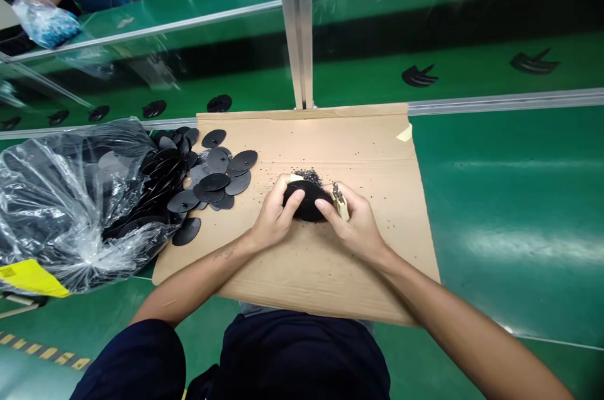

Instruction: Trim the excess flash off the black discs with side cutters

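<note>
My left hand (276,214) grips a black oval plastic disc (307,200) over the middle of a cardboard sheet (330,261). My right hand (352,224) touches the disc's right side with its fingertips and is closed on a small beige-handled trimming tool (340,202). Black shavings (307,175) lie on the cardboard just beyond the disc. A heap of the same black discs (214,177) spills across the cardboard's left part.
A clear plastic bag (61,205) full of black discs lies at the left, with a yellow label. Behind the cardboard runs a green conveyor belt (472,66) carrying black parts, with a metal post (297,22). Another person sits at the far left.
</note>
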The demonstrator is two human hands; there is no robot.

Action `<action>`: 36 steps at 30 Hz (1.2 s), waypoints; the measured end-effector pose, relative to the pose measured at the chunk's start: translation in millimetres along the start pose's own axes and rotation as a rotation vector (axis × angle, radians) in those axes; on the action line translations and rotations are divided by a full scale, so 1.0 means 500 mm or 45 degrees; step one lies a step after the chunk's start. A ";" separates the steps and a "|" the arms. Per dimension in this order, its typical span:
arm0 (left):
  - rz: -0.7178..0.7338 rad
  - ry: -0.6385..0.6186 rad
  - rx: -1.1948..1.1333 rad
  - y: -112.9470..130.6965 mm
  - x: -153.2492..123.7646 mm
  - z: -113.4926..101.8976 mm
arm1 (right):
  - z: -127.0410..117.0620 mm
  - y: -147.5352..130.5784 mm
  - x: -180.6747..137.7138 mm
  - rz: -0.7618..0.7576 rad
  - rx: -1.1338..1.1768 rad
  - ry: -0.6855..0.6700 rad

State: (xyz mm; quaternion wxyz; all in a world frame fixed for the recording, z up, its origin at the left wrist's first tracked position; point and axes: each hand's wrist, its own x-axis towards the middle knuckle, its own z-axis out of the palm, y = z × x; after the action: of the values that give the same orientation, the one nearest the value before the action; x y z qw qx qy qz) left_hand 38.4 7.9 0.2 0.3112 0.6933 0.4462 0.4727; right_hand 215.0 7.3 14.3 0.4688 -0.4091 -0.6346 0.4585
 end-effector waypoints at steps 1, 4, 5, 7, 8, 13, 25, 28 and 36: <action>0.008 0.001 0.016 0.001 0.000 0.000 | 0.000 0.000 0.000 0.001 -0.012 0.002; 0.045 0.013 0.082 0.002 0.000 -0.006 | -0.001 0.003 0.001 -0.039 -0.062 -0.021; 0.067 0.012 0.104 0.003 0.000 -0.010 | -0.002 0.004 0.002 -0.076 -0.094 -0.021; 0.140 -0.017 0.150 0.003 0.001 -0.017 | -0.004 0.007 0.003 -0.178 -0.187 0.008; 0.190 -0.044 0.177 0.003 0.002 -0.020 | -0.007 0.008 0.003 -0.233 -0.242 0.031; 0.436 -0.152 0.257 0.003 0.003 -0.025 | -0.024 0.006 0.009 -0.403 -0.417 -0.066; 0.430 -0.118 0.058 0.012 0.016 -0.050 | -0.026 0.003 0.007 -0.532 -0.431 -0.054; 0.509 -0.029 0.105 0.015 0.015 -0.052 | -0.027 0.003 0.008 -0.561 -0.428 -0.100; 0.397 -0.178 0.128 0.017 0.015 -0.059 | -0.034 0.008 0.016 -0.593 -0.437 -0.174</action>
State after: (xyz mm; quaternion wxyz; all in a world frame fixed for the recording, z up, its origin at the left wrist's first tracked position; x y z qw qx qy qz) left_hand 14.7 11.7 21.1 0.2294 0.8000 0.3335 0.4429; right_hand 229.8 19.0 14.8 0.4415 -0.2939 -0.8098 0.2508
